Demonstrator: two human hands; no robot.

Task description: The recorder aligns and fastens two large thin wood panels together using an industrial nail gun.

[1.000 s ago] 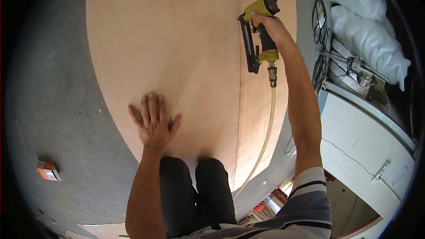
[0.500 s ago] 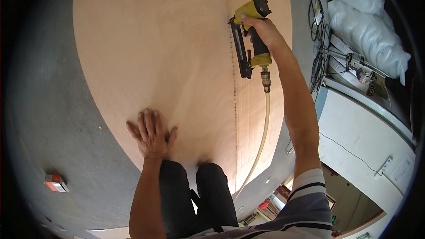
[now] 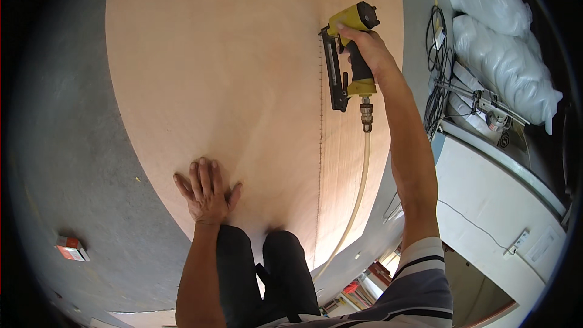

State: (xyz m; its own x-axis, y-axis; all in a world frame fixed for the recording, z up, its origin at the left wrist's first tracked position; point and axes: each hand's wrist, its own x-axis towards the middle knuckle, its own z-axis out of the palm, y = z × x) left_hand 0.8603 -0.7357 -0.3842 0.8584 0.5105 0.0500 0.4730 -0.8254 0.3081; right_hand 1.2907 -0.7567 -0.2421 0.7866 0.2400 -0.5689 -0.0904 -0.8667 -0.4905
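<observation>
My right hand [image 3: 375, 53] grips a yellow and black air stapler [image 3: 362, 88] by its handle, thumb resting on the yellow head. The stapler's nose is at a long seam in the pale plywood sheet [image 3: 243, 73]; whether it touches the wood I cannot tell. A line of small staple-like marks [image 3: 320, 140] runs along the seam towards me. From the stapler's base fitting, a pale air hose [image 3: 358, 197] curves down over the sheet. My left hand [image 3: 208, 197] lies flat on the plywood, fingers spread, just ahead of my knees.
Grey floor [image 3: 67, 146] borders the sheet, with a small orange and white box [image 3: 72, 248] at the left. Coiled black cable [image 3: 438, 54], stuffed white plastic bags [image 3: 501, 48] and a metal rail tool [image 3: 480, 100] lie to the right. A power strip [image 3: 517, 241] sits on a white surface.
The whole view has shifted slightly, so most things sit a little lower in it. Both hands and the stapler keep about the same places on the plywood.
</observation>
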